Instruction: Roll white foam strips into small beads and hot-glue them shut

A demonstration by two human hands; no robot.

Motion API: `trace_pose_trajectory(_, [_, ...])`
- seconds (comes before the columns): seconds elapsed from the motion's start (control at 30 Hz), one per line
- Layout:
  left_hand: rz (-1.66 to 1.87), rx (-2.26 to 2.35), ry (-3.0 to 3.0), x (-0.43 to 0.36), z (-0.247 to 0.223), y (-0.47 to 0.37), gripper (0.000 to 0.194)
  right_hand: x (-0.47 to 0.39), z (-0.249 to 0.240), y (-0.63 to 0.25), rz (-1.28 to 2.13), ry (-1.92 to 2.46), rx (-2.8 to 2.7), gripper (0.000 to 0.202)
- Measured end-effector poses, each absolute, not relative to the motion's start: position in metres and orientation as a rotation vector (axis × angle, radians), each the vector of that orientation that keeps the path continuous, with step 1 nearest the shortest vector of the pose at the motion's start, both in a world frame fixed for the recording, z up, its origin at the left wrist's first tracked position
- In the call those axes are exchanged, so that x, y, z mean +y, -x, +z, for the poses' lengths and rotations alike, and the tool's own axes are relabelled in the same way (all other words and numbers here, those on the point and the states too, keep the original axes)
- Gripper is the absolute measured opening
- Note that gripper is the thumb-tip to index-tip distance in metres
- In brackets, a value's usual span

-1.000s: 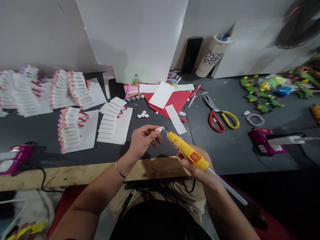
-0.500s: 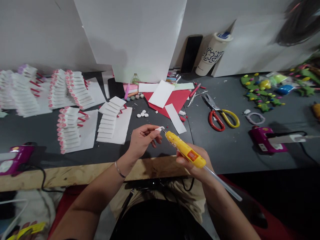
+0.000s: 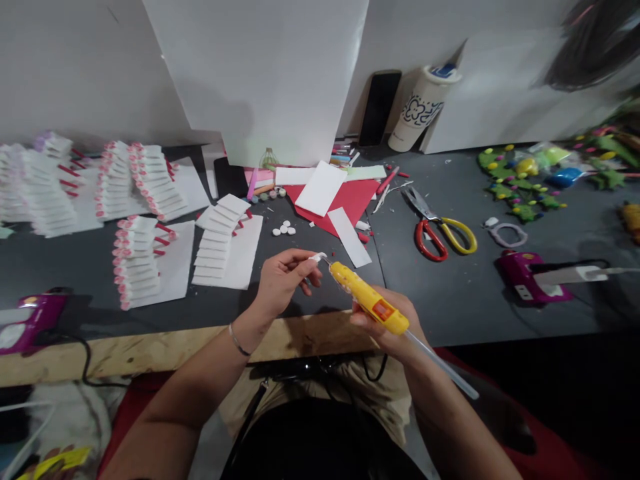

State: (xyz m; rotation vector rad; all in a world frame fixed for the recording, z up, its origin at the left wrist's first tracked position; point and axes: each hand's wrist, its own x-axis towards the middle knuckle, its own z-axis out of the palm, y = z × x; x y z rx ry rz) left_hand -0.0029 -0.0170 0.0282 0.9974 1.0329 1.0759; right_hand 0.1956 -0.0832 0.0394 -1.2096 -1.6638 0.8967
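My left hand point(image 3: 287, 280) pinches a small white piece point(image 3: 317, 257) between thumb and forefinger. In my right hand point(image 3: 387, 327) is a yellow glue gun point(image 3: 367, 298), gripped round its body, with a clear glue stick point(image 3: 443, 365) sticking out of its rear end. The gun's metal nozzle points at the white piece, very close to it; whether they touch is hard to tell. Several small white discs point(image 3: 284, 229) lie on the dark table beyond my left hand. Further back a white strip point(image 3: 349, 237) rests partly on a red sheet point(image 3: 357, 200).
Rows of folded white pieces point(image 3: 215, 243) with red sticks fill the left side. Right of centre lie red-and-yellow-handled scissors point(image 3: 440, 233). A tumbler point(image 3: 417, 110) and a phone point(image 3: 380, 109) stand at the back. Purple power sockets point(image 3: 533, 277) sit at both sides.
The whole view has shifted slightly. Both hands keep nearly the same pose, with the white piece and the glue gun still held close together.
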Motion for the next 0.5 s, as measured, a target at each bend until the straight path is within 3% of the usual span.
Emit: trace_pose_trajectory(0.5, [1.043, 1.062, -1.015, -0.0162, 0.0274, 0.0033, 0.033, -0.0822, 0.0357, -0.1979, 0.81, 1.286, -1.624, 0.035])
